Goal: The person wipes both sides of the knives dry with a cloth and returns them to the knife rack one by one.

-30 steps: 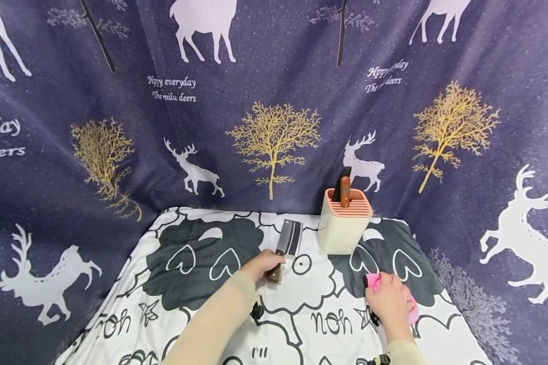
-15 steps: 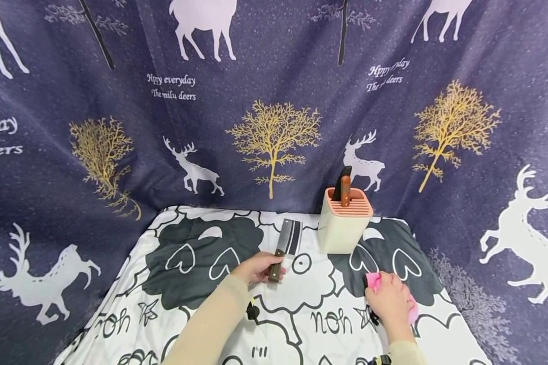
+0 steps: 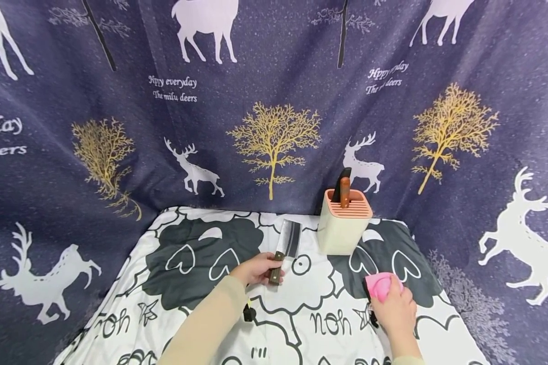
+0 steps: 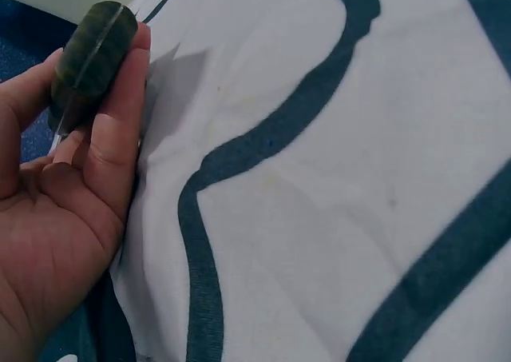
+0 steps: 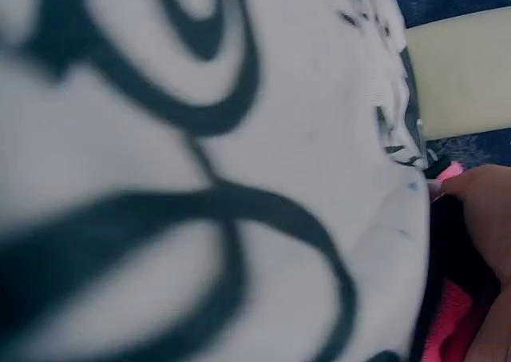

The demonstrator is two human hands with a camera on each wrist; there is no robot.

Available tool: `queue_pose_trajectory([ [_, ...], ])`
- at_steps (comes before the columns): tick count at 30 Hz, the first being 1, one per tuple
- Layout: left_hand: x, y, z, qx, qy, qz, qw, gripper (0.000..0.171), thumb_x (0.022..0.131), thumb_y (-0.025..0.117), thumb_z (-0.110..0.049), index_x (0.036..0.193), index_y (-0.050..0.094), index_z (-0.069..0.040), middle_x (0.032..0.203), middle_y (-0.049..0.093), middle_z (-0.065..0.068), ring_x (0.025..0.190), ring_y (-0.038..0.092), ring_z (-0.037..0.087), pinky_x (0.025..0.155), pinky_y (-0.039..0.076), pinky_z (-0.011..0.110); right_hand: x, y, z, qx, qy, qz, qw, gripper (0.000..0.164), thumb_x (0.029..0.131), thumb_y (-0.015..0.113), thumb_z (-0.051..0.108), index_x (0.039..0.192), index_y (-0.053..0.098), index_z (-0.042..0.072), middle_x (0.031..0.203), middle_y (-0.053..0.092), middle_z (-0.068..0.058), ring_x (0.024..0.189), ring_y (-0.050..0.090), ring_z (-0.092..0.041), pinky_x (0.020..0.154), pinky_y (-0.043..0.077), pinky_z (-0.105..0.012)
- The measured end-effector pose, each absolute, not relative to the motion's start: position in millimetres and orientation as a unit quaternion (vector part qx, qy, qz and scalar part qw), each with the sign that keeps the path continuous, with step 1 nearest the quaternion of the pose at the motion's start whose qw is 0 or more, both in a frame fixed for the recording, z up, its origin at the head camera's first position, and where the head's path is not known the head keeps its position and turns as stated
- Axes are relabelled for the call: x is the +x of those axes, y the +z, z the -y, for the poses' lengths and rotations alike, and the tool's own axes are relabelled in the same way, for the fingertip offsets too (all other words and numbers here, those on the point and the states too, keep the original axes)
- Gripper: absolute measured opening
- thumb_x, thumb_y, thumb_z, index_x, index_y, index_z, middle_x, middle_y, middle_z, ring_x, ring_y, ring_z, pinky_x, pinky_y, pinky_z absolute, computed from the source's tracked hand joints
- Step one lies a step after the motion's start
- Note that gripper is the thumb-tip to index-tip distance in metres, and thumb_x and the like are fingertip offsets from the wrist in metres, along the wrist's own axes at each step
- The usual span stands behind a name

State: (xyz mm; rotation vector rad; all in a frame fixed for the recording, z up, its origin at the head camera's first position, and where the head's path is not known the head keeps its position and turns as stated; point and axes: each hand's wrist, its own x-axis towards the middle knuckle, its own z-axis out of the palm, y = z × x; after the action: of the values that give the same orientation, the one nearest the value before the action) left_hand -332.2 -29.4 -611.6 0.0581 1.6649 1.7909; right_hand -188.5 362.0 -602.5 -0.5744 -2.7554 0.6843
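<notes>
In the head view my left hand (image 3: pixel 255 268) grips a cleaver (image 3: pixel 289 238) by its dark wooden handle, the broad blade pointing away over the tablecloth. The left wrist view shows the handle's end (image 4: pixel 94 54) between thumb and fingers. Further right, my right hand (image 3: pixel 397 309) holds a bunched pink cloth (image 3: pixel 381 285) with a black edge at its left side. Most of the right fingers are hidden in the head view. At the right wrist view's edge, part of that hand (image 5: pixel 489 214) shows against the pink cloth (image 5: pixel 447 322).
A cream knife block (image 3: pixel 340 235) with a slotted pink top stands at the back, right of the cleaver. Two handles, one black (image 3: pixel 342 183) and one reddish brown (image 3: pixel 345 192), stick up from it. A dark deer-print curtain (image 3: pixel 292 76) hangs right behind the patterned tablecloth (image 3: pixel 278 299).
My right hand has shifted slightly right and toward me, and more pink cloth shows at its upper left. My left hand has turned a little around the cleaver's handle; the blade stays in place.
</notes>
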Motion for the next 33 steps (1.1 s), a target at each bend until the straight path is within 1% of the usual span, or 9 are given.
queue_pose_trajectory([
  [3, -332, -611, 28, 0.025, 0.685, -0.645, 0.338, 0.041, 0.102, 0.061, -0.018, 0.137, 0.045, -0.003, 0.094, 0.076, 0.010, 0.075, 0.076, 0.021, 0.067, 0.065, 0.035, -187, -596, -372, -0.181, 0.239, 0.944, 0.138, 0.084, 0.084, 0.072, 0.023, 0.154, 0.032, 0.003, 0.131, 0.047, -0.046, 0.113, 0.049, -0.068, 0.090, 0.043, -0.073],
  [7, -327, -608, 29, 0.025, 0.685, -0.642, 0.343, 0.040, 0.103, 0.060, -0.018, 0.137, 0.047, -0.003, 0.093, 0.077, 0.008, 0.075, 0.075, 0.019, 0.062, 0.062, 0.029, -178, -594, -389, -0.209, 0.289, 0.920, 0.163, 0.078, 0.085, 0.072, 0.018, 0.151, 0.034, 0.001, 0.126, 0.055, -0.045, 0.110, 0.057, -0.064, 0.083, 0.048, -0.071],
  [12, -322, -606, 32, 0.016, 0.703, -0.620, 0.348, 0.037, 0.102, 0.060, -0.015, 0.135, 0.047, -0.006, 0.092, 0.076, 0.009, 0.075, 0.075, 0.018, 0.063, 0.064, 0.031, -168, -593, -403, -0.254, 0.348, 0.884, 0.180, 0.071, 0.088, 0.071, 0.018, 0.148, 0.036, 0.003, 0.124, 0.057, -0.043, 0.108, 0.059, -0.062, 0.077, 0.050, -0.062],
  [17, -313, -612, 32, 0.008, 0.720, -0.598, 0.352, 0.034, 0.101, 0.061, -0.011, 0.130, 0.042, -0.011, 0.090, 0.074, 0.011, 0.075, 0.076, 0.021, 0.066, 0.065, 0.036, -166, -590, -408, -0.257, 0.361, 0.875, 0.197, 0.066, 0.088, 0.071, 0.017, 0.146, 0.044, 0.003, 0.128, 0.059, -0.039, 0.111, 0.059, -0.058, 0.081, 0.047, -0.060],
  [19, -307, -613, 32, 0.018, 0.720, -0.596, 0.355, 0.036, 0.102, 0.058, -0.011, 0.133, 0.040, -0.011, 0.089, 0.074, 0.010, 0.075, 0.075, 0.021, 0.060, 0.063, 0.032, -166, -587, -403, -0.248, 0.367, 0.870, 0.215, 0.064, 0.088, 0.071, 0.015, 0.146, 0.047, 0.005, 0.132, 0.058, -0.037, 0.113, 0.058, -0.057, 0.085, 0.045, -0.062],
  [22, -298, -611, 33, 0.036, 0.724, -0.589, 0.357, 0.046, 0.103, 0.055, -0.010, 0.144, 0.034, -0.011, 0.088, 0.074, 0.010, 0.074, 0.075, 0.020, 0.053, 0.060, 0.027, -167, -580, -389, -0.233, 0.372, 0.864, 0.245, 0.061, 0.086, 0.072, 0.012, 0.144, 0.053, 0.009, 0.131, 0.061, -0.035, 0.109, 0.061, -0.054, 0.080, 0.045, -0.056],
  [26, -284, -607, 33, 0.053, 0.731, -0.580, 0.355, 0.060, 0.104, 0.054, -0.008, 0.156, 0.024, -0.011, 0.087, 0.074, 0.010, 0.074, 0.075, 0.019, 0.056, 0.061, 0.028, -175, -569, -368, -0.201, 0.383, 0.864, 0.256, 0.061, 0.083, 0.074, 0.011, 0.142, 0.058, 0.015, 0.127, 0.065, -0.032, 0.101, 0.063, -0.046, 0.072, 0.046, -0.043],
  [30, -271, -600, 32, 0.063, 0.745, -0.571, 0.338, 0.060, 0.103, 0.056, -0.009, 0.154, 0.024, -0.011, 0.087, 0.074, 0.009, 0.073, 0.076, 0.019, 0.060, 0.063, 0.031, -188, -553, -344, -0.160, 0.394, 0.869, 0.255, 0.061, 0.082, 0.077, 0.013, 0.140, 0.060, 0.019, 0.120, 0.069, -0.027, 0.092, 0.061, -0.037, 0.068, 0.044, -0.035],
  [33, -264, -592, 31, 0.071, 0.752, -0.567, 0.327, 0.055, 0.102, 0.058, -0.010, 0.148, 0.027, -0.011, 0.089, 0.075, 0.007, 0.075, 0.076, 0.019, 0.056, 0.061, 0.027, -199, -539, -325, -0.125, 0.401, 0.871, 0.256, 0.061, 0.081, 0.079, 0.014, 0.138, 0.062, 0.022, 0.118, 0.071, -0.022, 0.090, 0.060, -0.030, 0.069, 0.044, -0.030],
])
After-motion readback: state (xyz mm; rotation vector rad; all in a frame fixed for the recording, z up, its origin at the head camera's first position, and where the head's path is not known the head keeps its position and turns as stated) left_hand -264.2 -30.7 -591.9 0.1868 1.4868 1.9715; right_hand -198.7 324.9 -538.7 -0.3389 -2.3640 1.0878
